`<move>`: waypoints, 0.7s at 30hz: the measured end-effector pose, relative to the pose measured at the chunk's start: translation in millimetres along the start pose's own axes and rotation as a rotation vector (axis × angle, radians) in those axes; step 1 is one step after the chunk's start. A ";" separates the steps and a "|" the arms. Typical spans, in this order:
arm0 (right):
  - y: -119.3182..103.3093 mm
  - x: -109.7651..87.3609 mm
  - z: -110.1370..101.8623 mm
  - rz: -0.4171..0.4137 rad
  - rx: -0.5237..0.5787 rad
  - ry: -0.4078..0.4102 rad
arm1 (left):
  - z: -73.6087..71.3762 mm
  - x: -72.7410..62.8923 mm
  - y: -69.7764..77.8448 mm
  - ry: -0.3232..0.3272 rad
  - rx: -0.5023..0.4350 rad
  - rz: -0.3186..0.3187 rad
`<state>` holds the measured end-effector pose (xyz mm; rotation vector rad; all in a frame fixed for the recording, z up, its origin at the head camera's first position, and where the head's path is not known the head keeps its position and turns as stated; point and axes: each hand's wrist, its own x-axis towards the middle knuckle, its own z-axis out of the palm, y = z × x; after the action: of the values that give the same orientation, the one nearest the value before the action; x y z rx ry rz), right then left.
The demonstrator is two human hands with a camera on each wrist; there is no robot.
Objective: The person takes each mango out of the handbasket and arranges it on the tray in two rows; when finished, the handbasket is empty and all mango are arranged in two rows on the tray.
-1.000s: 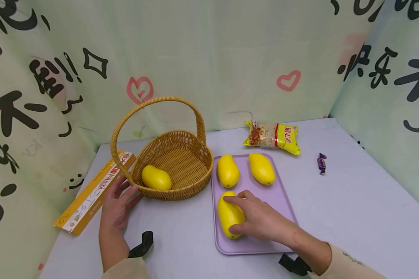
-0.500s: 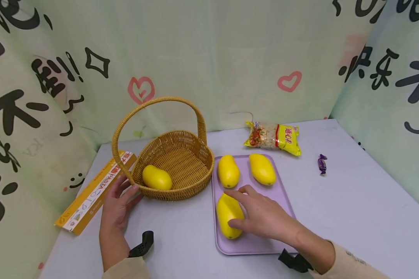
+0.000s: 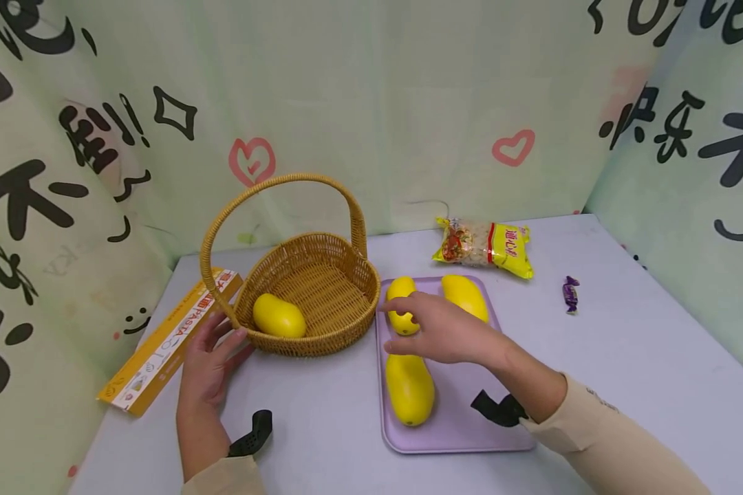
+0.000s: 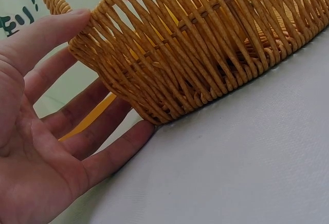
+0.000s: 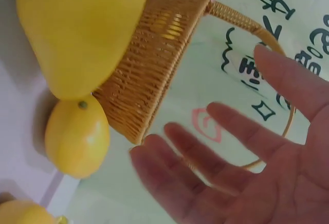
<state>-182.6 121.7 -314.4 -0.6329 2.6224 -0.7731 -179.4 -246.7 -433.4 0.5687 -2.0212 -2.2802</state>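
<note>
My left hand (image 3: pixel 212 361) rests against the left side of a wicker basket (image 3: pixel 322 344); in the left wrist view the thumb lies at its rim and the little finger near its base. Inside the basket is one yellow mango (image 3: pixel 278 315). My right hand (image 3: pixel 442 330) hovers over a lilac tray (image 3: pixel 464 433), fingers extended and holding nothing. Three mangoes lie on that tray: the front one (image 3: pixel 410 392) just below the hand, the back left one (image 3: pixel 402 323) partly hidden by it, and the back right one (image 3: pixel 466 297).
A yellow and white pasta box (image 3: pixel 167 350) lies slanted left of the basket. Behind the tray is a yellow snack bag (image 3: pixel 486 249), and farther right a purple wrapped candy (image 3: pixel 571 295). Printed curtains (image 3: pixel 371 117) stand along the table's back and sides.
My right hand has released the front mango, lifted off it and moved toward the back of the tray. My left hand and the basket have kept their place.
</note>
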 end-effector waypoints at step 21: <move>-20.3 73.9 -29.4 -0.116 0.128 -0.104 | 0.1 -0.6 1.9 -0.003 -0.001 -0.004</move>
<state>-251.2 82.0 -293.1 -0.7715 2.4383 -0.9083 -179.3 -246.7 -431.5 0.5704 -2.0223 -2.2857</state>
